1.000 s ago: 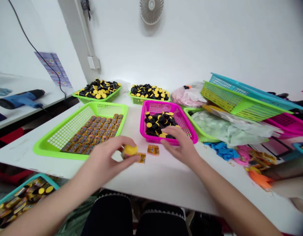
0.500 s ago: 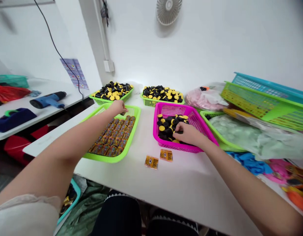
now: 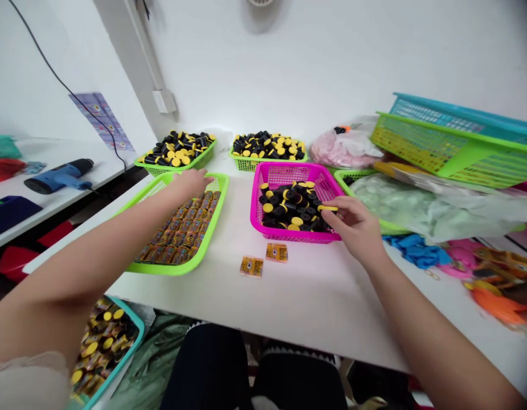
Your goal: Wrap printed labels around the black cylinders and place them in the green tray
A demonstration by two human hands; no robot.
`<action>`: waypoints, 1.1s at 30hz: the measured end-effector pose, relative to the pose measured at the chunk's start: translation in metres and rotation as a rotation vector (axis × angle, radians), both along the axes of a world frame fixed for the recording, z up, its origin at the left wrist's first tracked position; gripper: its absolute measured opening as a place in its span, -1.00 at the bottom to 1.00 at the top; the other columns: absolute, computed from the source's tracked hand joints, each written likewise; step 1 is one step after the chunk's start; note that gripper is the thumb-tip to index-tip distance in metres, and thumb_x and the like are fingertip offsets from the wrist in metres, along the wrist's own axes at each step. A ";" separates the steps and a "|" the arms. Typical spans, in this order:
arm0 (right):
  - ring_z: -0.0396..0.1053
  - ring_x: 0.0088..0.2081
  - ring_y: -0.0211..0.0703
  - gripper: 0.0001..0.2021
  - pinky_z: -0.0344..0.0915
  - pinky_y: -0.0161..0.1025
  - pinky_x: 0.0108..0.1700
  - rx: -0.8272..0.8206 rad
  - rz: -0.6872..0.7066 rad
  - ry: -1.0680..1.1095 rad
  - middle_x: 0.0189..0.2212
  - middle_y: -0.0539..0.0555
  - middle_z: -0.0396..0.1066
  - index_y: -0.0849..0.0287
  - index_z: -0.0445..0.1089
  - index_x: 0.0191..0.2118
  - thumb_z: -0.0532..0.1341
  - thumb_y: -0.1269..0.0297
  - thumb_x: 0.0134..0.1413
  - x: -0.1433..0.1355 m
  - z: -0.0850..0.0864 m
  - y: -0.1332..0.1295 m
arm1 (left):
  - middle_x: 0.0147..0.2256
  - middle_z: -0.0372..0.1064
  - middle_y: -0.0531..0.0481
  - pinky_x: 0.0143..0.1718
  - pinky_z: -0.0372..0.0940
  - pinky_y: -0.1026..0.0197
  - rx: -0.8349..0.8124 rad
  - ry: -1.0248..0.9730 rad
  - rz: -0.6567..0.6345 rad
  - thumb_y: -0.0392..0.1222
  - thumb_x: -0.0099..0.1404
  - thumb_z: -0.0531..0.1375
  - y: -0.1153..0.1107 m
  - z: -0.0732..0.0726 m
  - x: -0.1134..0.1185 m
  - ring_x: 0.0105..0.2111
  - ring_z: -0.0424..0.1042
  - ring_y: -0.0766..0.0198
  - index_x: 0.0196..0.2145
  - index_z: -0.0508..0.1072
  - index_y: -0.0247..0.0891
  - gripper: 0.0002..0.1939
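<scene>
My left hand reaches over the far part of a lime green basket. Rows of small containers wrapped in orange-brown labels stand in that basket. The back of the hand hides most of its fingers and anything in them. At the right side of a magenta basket, my right hand is closed, thumb and fingers pinching a black container with a yellow cap. Loose black containers with yellow caps fill the magenta basket. Two flat orange labels lie on the white table in front of it.
Two green baskets of yellow-capped containers stand by the wall. Stacked baskets and plastic bags crowd the right. A blue heat gun lies on the left table. Below is a teal basket of labelled containers.
My right hand has lifted from among the containers to the magenta basket's right side, now with a yellow-capped container. My left hand stays over the lime basket. The view has tilted down.
</scene>
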State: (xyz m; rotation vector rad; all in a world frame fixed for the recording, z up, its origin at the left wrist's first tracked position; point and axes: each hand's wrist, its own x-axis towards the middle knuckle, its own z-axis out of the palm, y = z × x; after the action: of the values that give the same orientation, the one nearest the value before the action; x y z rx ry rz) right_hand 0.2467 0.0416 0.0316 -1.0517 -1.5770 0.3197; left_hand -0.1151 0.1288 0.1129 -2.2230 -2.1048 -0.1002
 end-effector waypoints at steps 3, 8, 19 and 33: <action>0.35 -0.32 -0.22 -0.83 0.29 -0.25 -0.40 -0.009 0.004 -0.012 -0.20 0.10 0.39 0.08 0.53 -0.23 0.31 0.17 0.06 -0.005 0.002 -0.001 | -0.04 0.44 -0.23 0.02 0.30 -0.01 0.092 0.006 -0.324 -0.06 0.47 -0.12 -0.064 -0.003 0.031 -0.05 0.45 0.01 0.08 0.34 -0.25 -0.60; 0.37 -0.29 -0.19 -0.85 0.33 -0.24 -0.40 -0.003 0.016 0.003 -0.22 0.11 0.39 0.08 0.53 -0.26 0.32 0.17 0.04 -0.008 0.004 -0.001 | -0.12 0.50 -0.22 -0.05 0.39 0.12 -0.073 0.159 -1.010 -0.39 0.38 0.00 -0.151 -0.070 0.064 -0.10 0.50 0.11 0.01 0.39 -0.27 -0.68; 0.36 -0.30 -0.23 -0.84 0.35 -0.26 -0.38 -0.009 0.047 0.011 -0.23 0.09 0.38 0.09 0.51 -0.26 0.31 0.17 0.05 -0.007 0.005 -0.001 | -0.08 0.52 -0.22 -0.14 0.44 0.06 -0.111 0.082 -0.897 -0.54 0.29 -0.07 -0.169 -0.106 0.061 -0.09 0.54 0.00 0.29 0.18 -0.08 -0.33; 0.46 -0.27 -0.19 -0.72 0.46 -0.20 -0.29 -0.037 0.138 0.227 -0.19 0.07 0.53 0.08 0.52 -0.16 0.35 0.08 0.02 -0.030 0.007 -0.018 | -0.34 0.48 -0.03 -0.35 0.39 0.31 -0.224 -1.161 -0.631 -0.36 -0.03 0.38 -0.135 -0.056 0.120 -0.36 0.48 0.30 -0.47 0.58 -0.28 -0.90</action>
State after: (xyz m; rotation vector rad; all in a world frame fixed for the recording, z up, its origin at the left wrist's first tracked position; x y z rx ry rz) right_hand 0.2164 0.0235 0.0387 -0.9024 -1.4458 0.5450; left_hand 0.0050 -0.0067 0.0571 -3.3497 -1.5543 -1.5782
